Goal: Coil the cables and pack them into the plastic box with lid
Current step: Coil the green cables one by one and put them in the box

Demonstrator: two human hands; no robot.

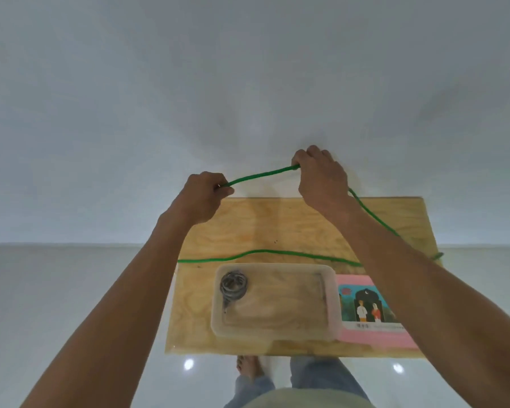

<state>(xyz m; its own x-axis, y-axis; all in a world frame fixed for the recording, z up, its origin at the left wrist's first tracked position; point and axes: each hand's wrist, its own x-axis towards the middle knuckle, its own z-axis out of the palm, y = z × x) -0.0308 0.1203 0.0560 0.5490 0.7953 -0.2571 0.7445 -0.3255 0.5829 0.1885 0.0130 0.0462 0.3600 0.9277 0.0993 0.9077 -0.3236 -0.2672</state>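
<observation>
— Both hands up? 
— Yes. I see the left hand (202,195) and right hand (318,175) apart at frame centre, each gripping the green cable (259,174) strung between them above the board (277,225).
— Box?
— The box (331,301) sits lower centre; a grey coil (233,285) lies in its left end, the pink lid (374,337) beside it.

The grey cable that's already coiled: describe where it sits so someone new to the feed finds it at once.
Start at the wooden board and find the clear plastic box on its near half, left of the pink lid. The grey cable lies inside the box at its far left corner. It is a small tight grey coil, unlike the long green cable stretched loose across the board.
</observation>
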